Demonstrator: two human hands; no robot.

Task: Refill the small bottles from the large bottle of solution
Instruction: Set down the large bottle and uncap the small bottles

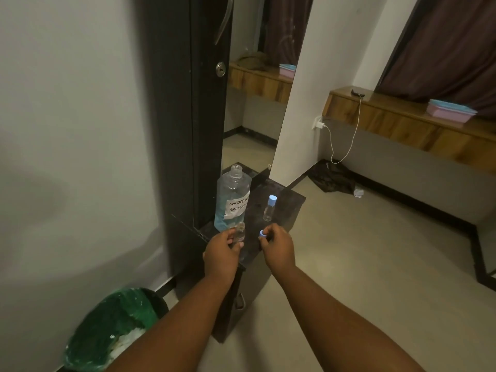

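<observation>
On the dark cabinet top (284, 208), left hand (221, 252) is gripping an uncapped small bottle (240, 232), fingers half hiding it. Right hand (277, 245) is pinching a blue cap (262, 233); bottle's fill level is hard to make out.

Dark cabinet top (281, 204) — large bottle (232, 200), capped small bottle (269, 208)

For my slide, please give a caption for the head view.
Left hand holds an uncapped small bottle, right hand its blue cap, beside the open large bottle.

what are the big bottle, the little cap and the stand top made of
Big bottle: likely clear plastic; blue liquid shows through, with a paper-like handwritten label.
Little cap, in the right hand: opaque matte blue, probably plastic.
Stand top: dark, glossy, faintly mottled; stone or laminate, can't tell.
</observation>
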